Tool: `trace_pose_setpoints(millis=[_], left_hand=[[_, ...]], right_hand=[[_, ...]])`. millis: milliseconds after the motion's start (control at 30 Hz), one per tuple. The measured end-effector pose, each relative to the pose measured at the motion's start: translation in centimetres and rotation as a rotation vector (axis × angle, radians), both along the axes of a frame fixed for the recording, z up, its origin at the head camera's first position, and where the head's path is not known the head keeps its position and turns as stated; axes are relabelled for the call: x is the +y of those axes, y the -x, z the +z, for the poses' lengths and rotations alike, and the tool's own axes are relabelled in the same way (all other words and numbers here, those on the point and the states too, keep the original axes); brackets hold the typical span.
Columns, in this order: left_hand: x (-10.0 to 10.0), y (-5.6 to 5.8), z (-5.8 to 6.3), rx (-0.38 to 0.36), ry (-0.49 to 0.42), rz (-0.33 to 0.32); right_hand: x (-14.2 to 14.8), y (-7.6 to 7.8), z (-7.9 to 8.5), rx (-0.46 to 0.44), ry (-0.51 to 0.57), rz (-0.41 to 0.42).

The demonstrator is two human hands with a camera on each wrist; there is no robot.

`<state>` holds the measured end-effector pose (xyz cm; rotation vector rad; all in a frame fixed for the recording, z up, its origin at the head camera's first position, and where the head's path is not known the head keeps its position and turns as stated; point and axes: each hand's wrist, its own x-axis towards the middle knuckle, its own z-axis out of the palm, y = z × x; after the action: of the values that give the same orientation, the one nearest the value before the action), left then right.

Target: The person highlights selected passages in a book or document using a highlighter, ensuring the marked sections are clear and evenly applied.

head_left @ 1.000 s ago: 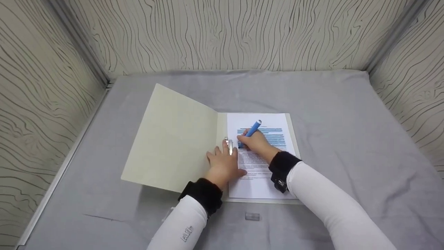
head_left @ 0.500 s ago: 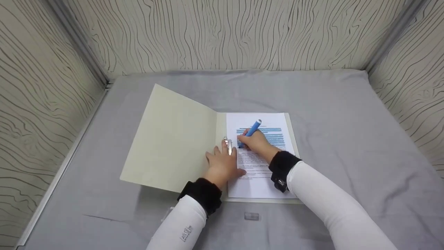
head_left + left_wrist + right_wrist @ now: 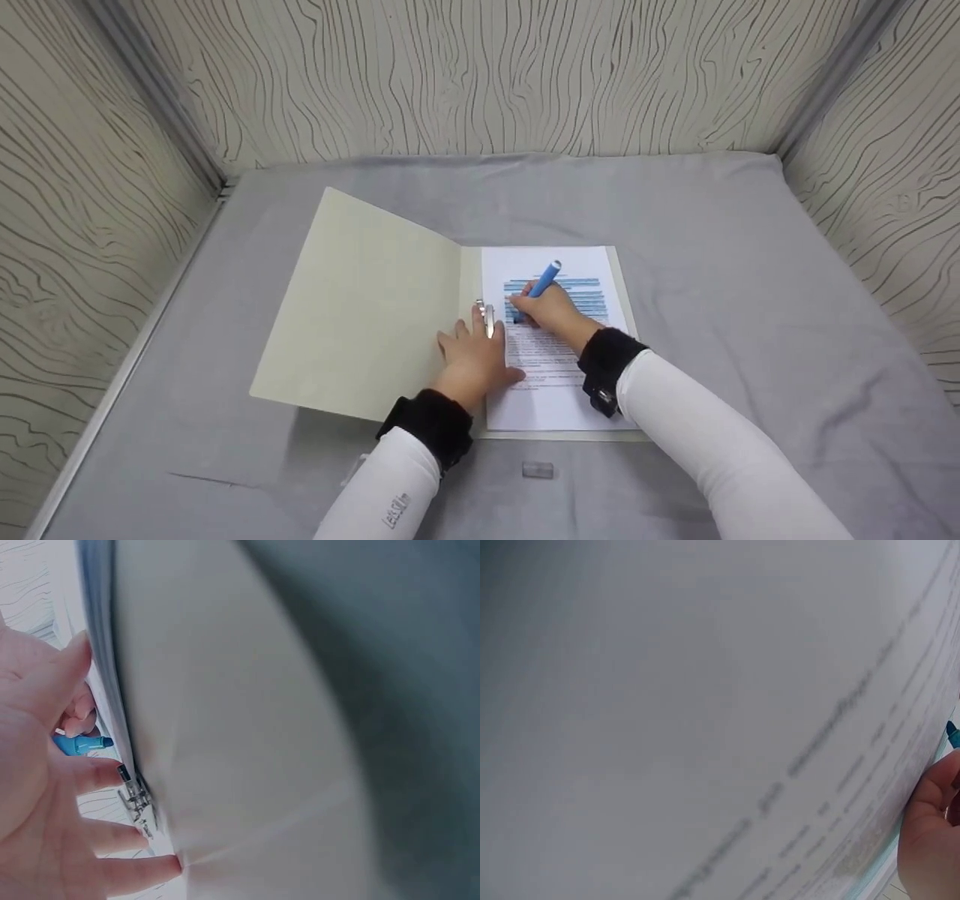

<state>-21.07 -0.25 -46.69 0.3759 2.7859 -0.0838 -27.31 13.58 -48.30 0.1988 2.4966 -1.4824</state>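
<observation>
Grey cloth (image 3: 712,232) covered the table, wrinkled at right, thin dark line at near left. Open folder (image 3: 360,315) lay mid-table, left cover tilted up off the cloth. Small grey block (image 3: 538,470) lay near, just beyond the folder's near edge. Clear item (image 3: 352,469) at near left, mostly hidden.

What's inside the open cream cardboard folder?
White printed paper with blue-highlighted lines lies in the folder, beside a silver metal clip. The right hand, gripping a blue cylindrical marker, covers some lines; the left hand covers part of the paper's left edge. Anything beneath is hidden.
</observation>
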Motion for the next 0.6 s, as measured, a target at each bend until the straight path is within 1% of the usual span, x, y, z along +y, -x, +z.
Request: trace_pose_setpoints(millis=[100,233,367,600], left_hand=[[-0.03,-0.03,0.04,-0.001,-0.003,-0.003],[-0.19,-0.33,-0.25,-0.011,-0.018,-0.003],[-0.45,-0.49,-0.26,-0.017,-0.024,0.004],[-0.30,-0.19,0.17,-0.016,-0.021,0.000]], right_hand=[[0.03,-0.02,-0.05,0.008,-0.006,0.002],[-0.10,-0.38,-0.39,0.000,-0.011,-0.007],[-0.37,-0.61,-0.40,-0.009,0.010,-0.005],[-0.26,-0.41,-0.08,0.021,0.015,-0.035]])
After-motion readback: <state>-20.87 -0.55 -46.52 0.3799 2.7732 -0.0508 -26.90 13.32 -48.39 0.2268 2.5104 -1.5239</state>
